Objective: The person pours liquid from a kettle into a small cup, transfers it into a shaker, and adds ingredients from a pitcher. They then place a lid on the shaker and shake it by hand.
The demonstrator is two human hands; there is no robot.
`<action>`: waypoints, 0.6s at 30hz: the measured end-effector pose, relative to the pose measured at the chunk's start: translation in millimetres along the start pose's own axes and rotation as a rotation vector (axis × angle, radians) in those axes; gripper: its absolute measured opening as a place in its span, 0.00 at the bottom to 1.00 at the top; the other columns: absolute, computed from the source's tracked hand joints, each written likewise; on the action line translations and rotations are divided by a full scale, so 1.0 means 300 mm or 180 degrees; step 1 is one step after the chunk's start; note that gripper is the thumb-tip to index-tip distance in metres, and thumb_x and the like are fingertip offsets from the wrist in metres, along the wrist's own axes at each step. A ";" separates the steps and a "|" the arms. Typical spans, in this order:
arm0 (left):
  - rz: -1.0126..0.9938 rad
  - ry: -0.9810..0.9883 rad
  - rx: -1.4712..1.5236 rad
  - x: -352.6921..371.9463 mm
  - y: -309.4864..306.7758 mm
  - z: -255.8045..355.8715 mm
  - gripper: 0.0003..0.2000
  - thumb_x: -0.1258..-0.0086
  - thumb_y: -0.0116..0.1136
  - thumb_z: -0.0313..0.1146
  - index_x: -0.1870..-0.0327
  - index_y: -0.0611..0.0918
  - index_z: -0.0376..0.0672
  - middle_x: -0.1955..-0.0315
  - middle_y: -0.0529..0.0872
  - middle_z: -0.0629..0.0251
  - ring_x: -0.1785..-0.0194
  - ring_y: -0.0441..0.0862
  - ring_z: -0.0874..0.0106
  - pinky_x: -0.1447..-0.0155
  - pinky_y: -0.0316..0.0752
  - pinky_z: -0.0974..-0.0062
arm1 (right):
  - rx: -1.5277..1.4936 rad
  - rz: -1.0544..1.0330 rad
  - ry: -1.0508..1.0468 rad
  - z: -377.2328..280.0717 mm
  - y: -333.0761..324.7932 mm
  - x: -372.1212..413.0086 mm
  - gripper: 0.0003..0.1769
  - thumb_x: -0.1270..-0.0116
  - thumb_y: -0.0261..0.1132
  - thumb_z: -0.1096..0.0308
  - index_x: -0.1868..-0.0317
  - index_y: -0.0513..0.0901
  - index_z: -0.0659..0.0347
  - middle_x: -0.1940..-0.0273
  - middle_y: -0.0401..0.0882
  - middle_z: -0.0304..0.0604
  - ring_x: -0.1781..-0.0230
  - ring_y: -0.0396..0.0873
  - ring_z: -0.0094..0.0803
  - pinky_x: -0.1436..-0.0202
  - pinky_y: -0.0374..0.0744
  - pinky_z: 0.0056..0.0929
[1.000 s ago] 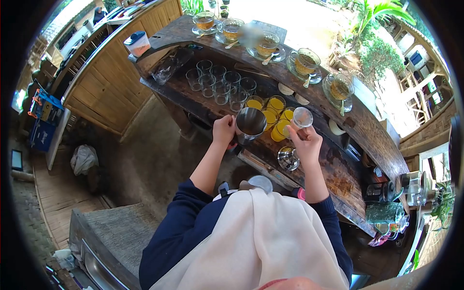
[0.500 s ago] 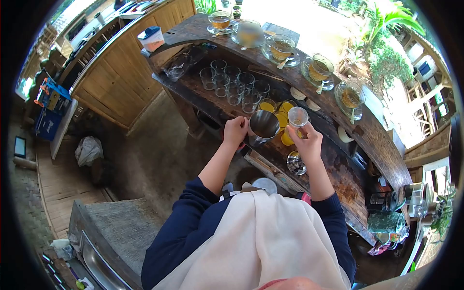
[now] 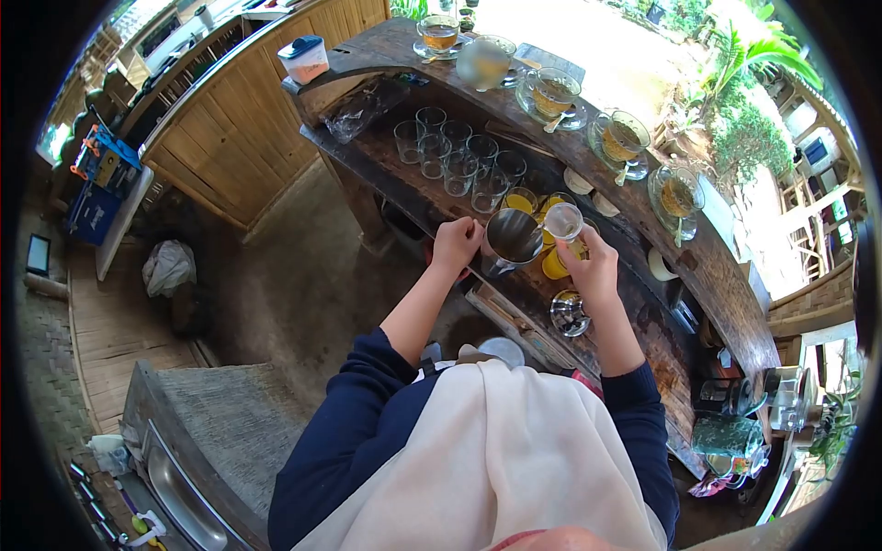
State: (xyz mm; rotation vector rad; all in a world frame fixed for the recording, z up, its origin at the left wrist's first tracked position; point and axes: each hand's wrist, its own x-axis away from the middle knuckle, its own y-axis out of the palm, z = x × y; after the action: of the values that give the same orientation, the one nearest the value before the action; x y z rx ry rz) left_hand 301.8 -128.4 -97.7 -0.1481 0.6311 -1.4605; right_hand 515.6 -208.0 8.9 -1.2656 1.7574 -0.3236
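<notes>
"What's at the far left of the bench [image 3: 634, 326]?"

"A lidded container [image 3: 304, 64] sits at the end of the raised ledge [image 3: 726, 298]. Below and to its right, a cluster of clear glasses [image 3: 459, 173] stands upright, with no yellow drink showing in any of them."

"And the left hand [image 3: 457, 244]?"

"Its fingers are curled closed at the left side of a metal pitcher [image 3: 513, 241], seemingly round the handle, though the hand hides that part. The pitcher is over the front edge of the bench, its mouth facing up. I can't tell how much is inside."

"What's just beyond it?"

"Several glasses of yellow drink [image 3: 555, 266], bunched together and partly hidden by the pitcher and a small clear cup [image 3: 562, 221]. The right hand [image 3: 597, 271] has that cup, thumb and fingers pinched round its side, only as wide apart as the cup needs. It's beside the pitcher's rim; whether they touch, I can't tell."

"Anything nearer the person?"

"A shiny metal vessel [image 3: 570, 323] on the bench, just below the right hand."

"How far along does it look?"

"Partway, I'd judge: the yellow group is poured, the clear group isn't. Up on the ledge, a row of cups of amber drink [image 3: 622, 138] runs rightward on saucers, already filled, with spoons beside them."
</notes>
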 end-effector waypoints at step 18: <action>0.0082 0.0079 0.0006 0.004 0.000 0.004 0.13 0.38 0.59 0.33 0.79 0.75 0.34 0.80 0.76 0.47 0.73 0.77 0.49 0.70 0.71 0.61 | 0.0435 -0.0138 -0.0756 0.023 -0.028 -0.076 0.19 0.50 0.70 0.73 0.55 0.79 0.58 0.57 0.83 0.45 0.57 0.82 0.41 0.56 0.81 0.34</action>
State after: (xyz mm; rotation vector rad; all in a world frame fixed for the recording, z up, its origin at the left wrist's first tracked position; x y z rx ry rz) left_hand 302.3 -129.8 -97.2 -0.1200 0.6495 -1.4400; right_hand 527.4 -190.4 22.4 -1.1935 1.4838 -0.2998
